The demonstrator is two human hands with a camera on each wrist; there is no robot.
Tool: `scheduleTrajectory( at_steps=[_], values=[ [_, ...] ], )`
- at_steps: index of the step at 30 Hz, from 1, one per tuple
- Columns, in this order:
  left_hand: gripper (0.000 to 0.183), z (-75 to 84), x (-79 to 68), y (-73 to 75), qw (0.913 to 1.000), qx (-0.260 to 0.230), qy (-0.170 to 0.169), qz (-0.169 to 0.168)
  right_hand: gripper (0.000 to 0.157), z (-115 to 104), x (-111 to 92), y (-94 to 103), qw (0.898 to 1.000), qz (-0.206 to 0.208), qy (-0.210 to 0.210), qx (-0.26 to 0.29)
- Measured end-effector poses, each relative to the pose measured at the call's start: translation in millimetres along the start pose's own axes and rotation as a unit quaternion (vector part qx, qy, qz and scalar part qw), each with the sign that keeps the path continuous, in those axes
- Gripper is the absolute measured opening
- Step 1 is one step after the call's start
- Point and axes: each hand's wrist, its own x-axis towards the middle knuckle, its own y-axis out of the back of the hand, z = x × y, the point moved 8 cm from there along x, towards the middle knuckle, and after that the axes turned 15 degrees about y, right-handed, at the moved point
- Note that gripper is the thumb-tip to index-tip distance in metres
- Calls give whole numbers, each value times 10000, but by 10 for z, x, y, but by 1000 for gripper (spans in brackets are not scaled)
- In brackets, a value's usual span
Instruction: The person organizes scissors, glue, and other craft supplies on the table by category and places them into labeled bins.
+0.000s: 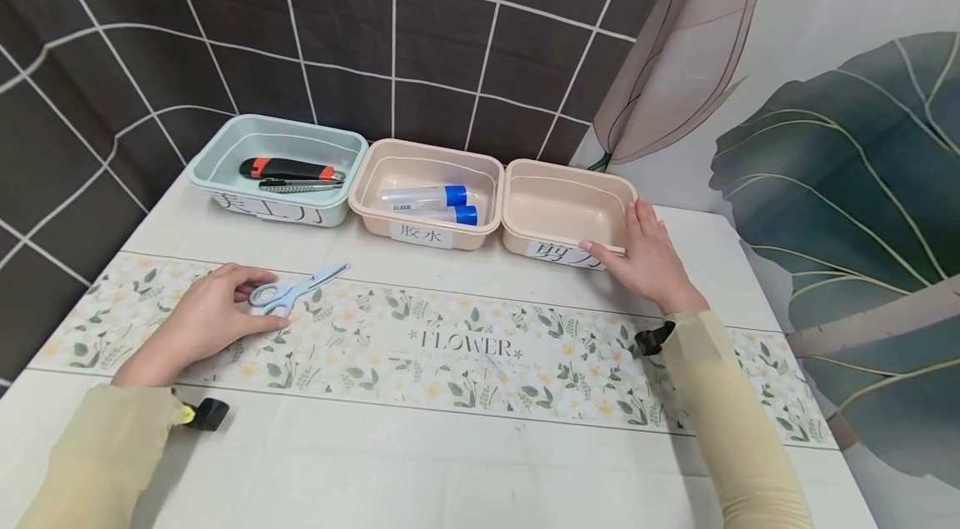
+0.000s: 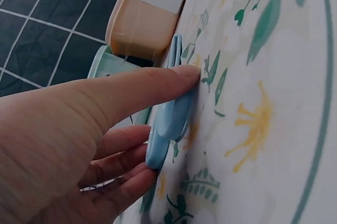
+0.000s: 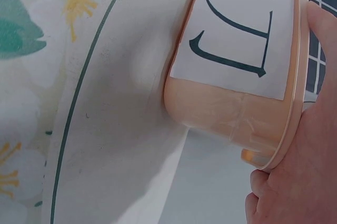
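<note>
Light blue scissors (image 1: 296,289) lie on the floral strip, blades pointing toward the bins. My left hand (image 1: 217,314) is at their handles, thumb on the near side and fingers on the far side; in the left wrist view the thumb crosses over the scissors (image 2: 174,116) and fingertips touch a handle. My right hand (image 1: 651,258) holds the right end of a pink plastic bin (image 1: 573,200), labelled 剪刀, with the thumb at its front rim. Nothing lies on the visible floor of that bin. In the right wrist view, fingers curl below the bin's rim (image 3: 289,124).
A middle pink bin (image 1: 426,152), labelled 胶水, contains two blue-capped glue tubes (image 1: 431,197). Left of it, a light blue bin (image 1: 277,125) contains a black-and-red utility knife (image 1: 288,169) and a slimmer cutter (image 1: 300,187). The bins stand in a row before a dark gridded curtain (image 1: 337,21).
</note>
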Motion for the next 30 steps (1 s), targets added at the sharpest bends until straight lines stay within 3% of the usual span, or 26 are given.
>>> scheduleTrajectory(
  at_steps=[7, 15, 20, 30],
  values=[
    [73, 42, 49, 9, 9993, 328, -30, -171, 111, -7, -13, -8, 10000, -59, -30, 46],
    [62, 132, 99, 12, 9973, 673, -267, -141, 111, 2, -8, -4, 10000, -50, -26, 51],
    [54, 141, 84, 2, 9969, 662, -431, 17, 111, -11, -3, -1, 9999, -72, -22, 73],
    [64, 179, 84, -21, 9978, 492, -448, 21, 110, -20, 4, 14, 9999, 0, 46, 118]
  ],
)
